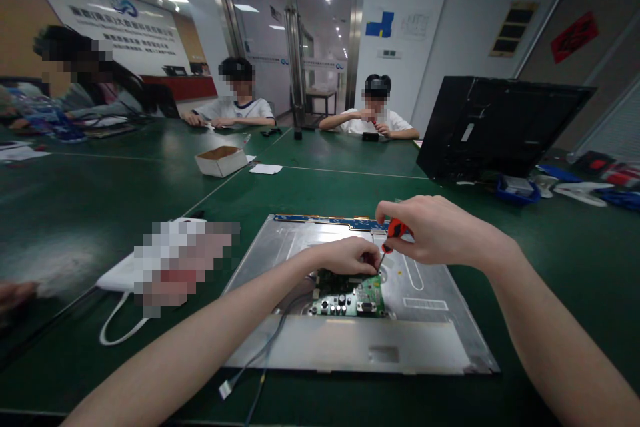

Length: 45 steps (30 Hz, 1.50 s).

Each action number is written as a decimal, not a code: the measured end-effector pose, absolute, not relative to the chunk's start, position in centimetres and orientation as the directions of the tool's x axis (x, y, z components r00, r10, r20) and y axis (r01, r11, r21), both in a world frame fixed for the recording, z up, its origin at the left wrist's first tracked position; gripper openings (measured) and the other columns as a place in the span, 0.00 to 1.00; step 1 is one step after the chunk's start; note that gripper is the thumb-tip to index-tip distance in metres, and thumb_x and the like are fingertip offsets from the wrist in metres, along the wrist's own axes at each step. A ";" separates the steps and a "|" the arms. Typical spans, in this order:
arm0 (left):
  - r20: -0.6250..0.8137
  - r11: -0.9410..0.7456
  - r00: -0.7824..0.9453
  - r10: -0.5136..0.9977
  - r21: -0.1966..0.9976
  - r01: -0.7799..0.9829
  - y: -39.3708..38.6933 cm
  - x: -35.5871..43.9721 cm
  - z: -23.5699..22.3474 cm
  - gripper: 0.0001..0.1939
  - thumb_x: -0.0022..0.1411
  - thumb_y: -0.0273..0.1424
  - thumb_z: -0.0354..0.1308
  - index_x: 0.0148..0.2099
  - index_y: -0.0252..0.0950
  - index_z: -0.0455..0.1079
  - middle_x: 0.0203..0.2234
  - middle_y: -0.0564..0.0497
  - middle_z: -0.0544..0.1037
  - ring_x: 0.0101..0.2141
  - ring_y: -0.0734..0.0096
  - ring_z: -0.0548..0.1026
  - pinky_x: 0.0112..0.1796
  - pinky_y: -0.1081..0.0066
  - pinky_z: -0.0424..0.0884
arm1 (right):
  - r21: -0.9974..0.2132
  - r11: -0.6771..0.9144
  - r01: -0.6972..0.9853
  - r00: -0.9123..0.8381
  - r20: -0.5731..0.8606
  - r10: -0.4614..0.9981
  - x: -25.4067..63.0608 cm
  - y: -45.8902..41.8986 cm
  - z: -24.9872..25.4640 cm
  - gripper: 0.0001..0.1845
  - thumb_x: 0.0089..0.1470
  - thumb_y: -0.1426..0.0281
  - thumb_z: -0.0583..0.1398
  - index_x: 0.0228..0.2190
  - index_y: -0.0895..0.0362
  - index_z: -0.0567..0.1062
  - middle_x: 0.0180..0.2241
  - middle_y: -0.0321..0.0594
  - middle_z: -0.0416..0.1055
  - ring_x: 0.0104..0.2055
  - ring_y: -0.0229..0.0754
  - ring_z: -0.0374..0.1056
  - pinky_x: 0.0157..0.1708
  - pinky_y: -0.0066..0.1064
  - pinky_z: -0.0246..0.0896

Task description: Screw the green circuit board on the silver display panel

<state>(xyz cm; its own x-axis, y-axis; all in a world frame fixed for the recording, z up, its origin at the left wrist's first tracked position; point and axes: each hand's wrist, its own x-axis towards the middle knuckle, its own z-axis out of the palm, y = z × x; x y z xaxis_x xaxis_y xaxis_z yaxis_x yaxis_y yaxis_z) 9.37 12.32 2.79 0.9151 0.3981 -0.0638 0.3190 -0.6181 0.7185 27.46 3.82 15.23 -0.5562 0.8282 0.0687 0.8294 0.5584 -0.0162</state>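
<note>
A flat silver display panel lies on the green table, with a small green circuit board on its middle. My right hand is closed around the red and black handle of a screwdriver. Its tilted shaft points down at the board's far right corner. Beside that tip, my left hand has its fingers pinched together at the board's far edge; whatever sits between them is hidden. From the board's left side a thin cable runs toward me and ends in a white plug. A narrow blue board lines the panel's far edge.
Left of the panel is a white object with a cord, partly pixelated. Farther off are an open cardboard box and a white paper. A black monitor housing stands back right, by a blue tray. Several people sit around the table.
</note>
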 end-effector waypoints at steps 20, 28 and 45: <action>-0.032 -0.642 0.928 0.372 0.713 0.282 12.4 9.3 2.7 0.03 0.60 0.23 0.61 0.37 0.35 0.73 0.28 0.56 0.71 0.30 0.73 0.69 0.34 0.74 0.62 | 0.035 0.518 0.855 -0.519 0.059 0.852 27.2 3.9 15.2 0.09 0.60 0.68 0.59 0.43 0.52 0.74 0.33 0.38 0.78 0.32 0.43 0.72 0.26 0.29 0.48; -0.044 -0.631 0.926 0.374 0.720 0.289 12.3 9.4 2.9 0.03 0.61 0.22 0.61 0.37 0.35 0.71 0.28 0.56 0.71 0.30 0.73 0.69 0.34 0.74 0.62 | 0.067 0.520 0.852 -0.524 0.072 0.849 27.4 4.1 15.0 0.09 0.61 0.61 0.60 0.39 0.51 0.76 0.28 0.37 0.76 0.30 0.43 0.70 0.25 0.29 0.47; -0.016 -0.631 0.915 0.403 0.719 0.290 12.3 9.6 2.5 0.05 0.60 0.21 0.62 0.34 0.34 0.71 0.26 0.56 0.73 0.29 0.73 0.70 0.34 0.75 0.63 | 0.079 0.517 0.852 -0.522 0.076 0.849 27.5 4.3 14.9 0.07 0.61 0.66 0.59 0.40 0.51 0.75 0.31 0.37 0.77 0.31 0.43 0.71 0.25 0.30 0.47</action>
<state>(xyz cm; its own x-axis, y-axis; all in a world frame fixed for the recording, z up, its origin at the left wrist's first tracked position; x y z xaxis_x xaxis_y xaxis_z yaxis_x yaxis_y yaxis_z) 9.61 12.27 2.46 0.9150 0.4031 -0.0155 0.2902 -0.6312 0.7193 27.46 4.35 14.86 -0.5223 0.8493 0.0762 0.8523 0.5171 0.0787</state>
